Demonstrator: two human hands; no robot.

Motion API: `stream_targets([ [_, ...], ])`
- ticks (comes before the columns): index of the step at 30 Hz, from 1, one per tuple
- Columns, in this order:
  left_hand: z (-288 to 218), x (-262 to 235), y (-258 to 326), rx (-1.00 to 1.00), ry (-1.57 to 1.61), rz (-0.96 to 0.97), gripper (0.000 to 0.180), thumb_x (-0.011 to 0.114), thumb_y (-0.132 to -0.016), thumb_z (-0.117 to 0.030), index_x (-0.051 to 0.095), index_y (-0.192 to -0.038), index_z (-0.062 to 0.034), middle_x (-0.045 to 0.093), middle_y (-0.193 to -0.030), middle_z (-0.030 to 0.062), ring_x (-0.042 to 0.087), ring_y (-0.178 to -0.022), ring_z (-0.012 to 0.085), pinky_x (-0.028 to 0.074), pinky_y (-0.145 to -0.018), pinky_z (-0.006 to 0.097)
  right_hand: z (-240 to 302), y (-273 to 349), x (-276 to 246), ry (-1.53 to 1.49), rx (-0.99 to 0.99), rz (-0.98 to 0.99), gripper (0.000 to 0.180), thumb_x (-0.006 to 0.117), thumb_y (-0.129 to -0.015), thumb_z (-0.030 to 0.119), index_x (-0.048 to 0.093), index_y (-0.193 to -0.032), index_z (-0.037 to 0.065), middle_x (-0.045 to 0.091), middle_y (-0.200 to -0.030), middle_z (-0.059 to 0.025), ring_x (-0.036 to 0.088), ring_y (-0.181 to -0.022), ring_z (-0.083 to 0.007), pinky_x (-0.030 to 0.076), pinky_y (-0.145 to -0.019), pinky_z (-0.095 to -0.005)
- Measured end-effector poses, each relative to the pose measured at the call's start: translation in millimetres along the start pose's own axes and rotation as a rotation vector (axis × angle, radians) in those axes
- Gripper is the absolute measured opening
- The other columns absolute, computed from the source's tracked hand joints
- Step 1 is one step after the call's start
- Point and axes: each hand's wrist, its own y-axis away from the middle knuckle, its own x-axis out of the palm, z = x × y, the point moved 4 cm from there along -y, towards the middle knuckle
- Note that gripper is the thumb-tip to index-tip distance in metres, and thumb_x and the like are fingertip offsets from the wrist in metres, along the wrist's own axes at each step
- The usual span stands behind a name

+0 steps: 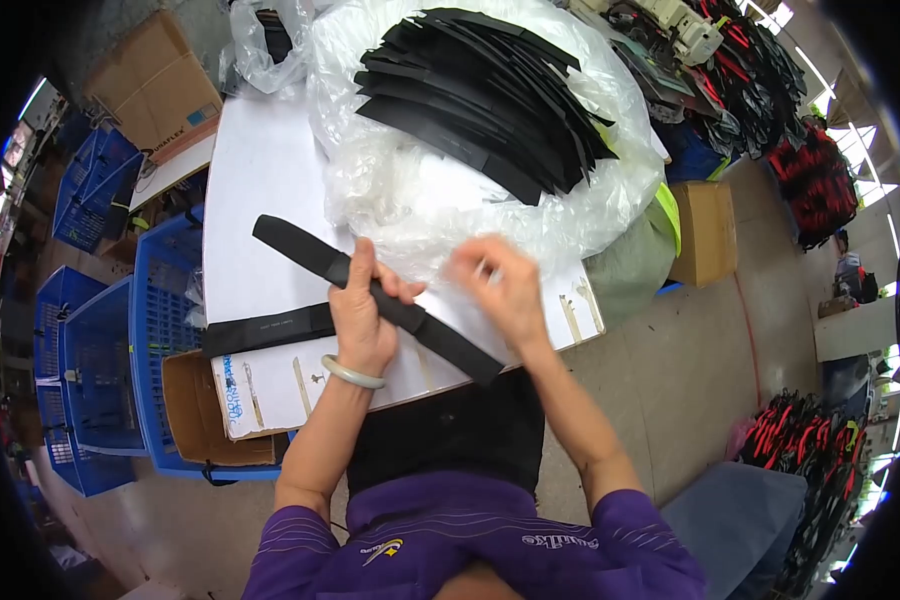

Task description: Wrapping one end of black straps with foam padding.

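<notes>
Near the front left of the white, flat-topped desk, a flat black fabric-like strip is laid, apparently out of the way. Over the desk's front, a long, round-ended black strip is held slantwise by the left hand, pinched mid-length between thumb and fingers, seemingly for balance. At the desk's back, a fanned black strip pile is bedded in crumpled clear plastic, presumably for protection. Over the desk's front right, the right hand is blurred; whether anything is pinched cannot be told.
</notes>
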Motion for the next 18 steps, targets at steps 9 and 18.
stream_targets([
  [9, 3, -24, 6, -0.166, 0.131, 0.045, 0.026, 0.065, -0.095, -0.022, 0.049, -0.078, -0.0100, 0.039, -0.058, -0.0016, 0.038, -0.046, 0.0102, 0.047, -0.056, 0.030, -62, -81, -8, 0.776, -0.340, 0.000, 0.013, 0.078, -0.071, 0.013, 0.068, -0.077, 0.008, 0.061, -0.077, -0.0018, 0.056, -0.082, -0.0216, 0.038, -0.076, -0.0364],
  [18, 24, 44, 15, -0.040, -0.053, 0.208, 0.033, 0.069, -0.088, -0.013, 0.058, -0.113, 0.0065, 0.052, -0.070, 0.0027, 0.047, -0.052, 0.0093, 0.048, -0.053, 0.027, 56, -14, -34, 0.535, -0.508, 0.053, 0.013, 0.071, -0.071, 0.005, 0.059, -0.077, 0.004, 0.065, -0.105, -0.0126, 0.062, -0.091, -0.0299, 0.049, -0.081, -0.0412],
])
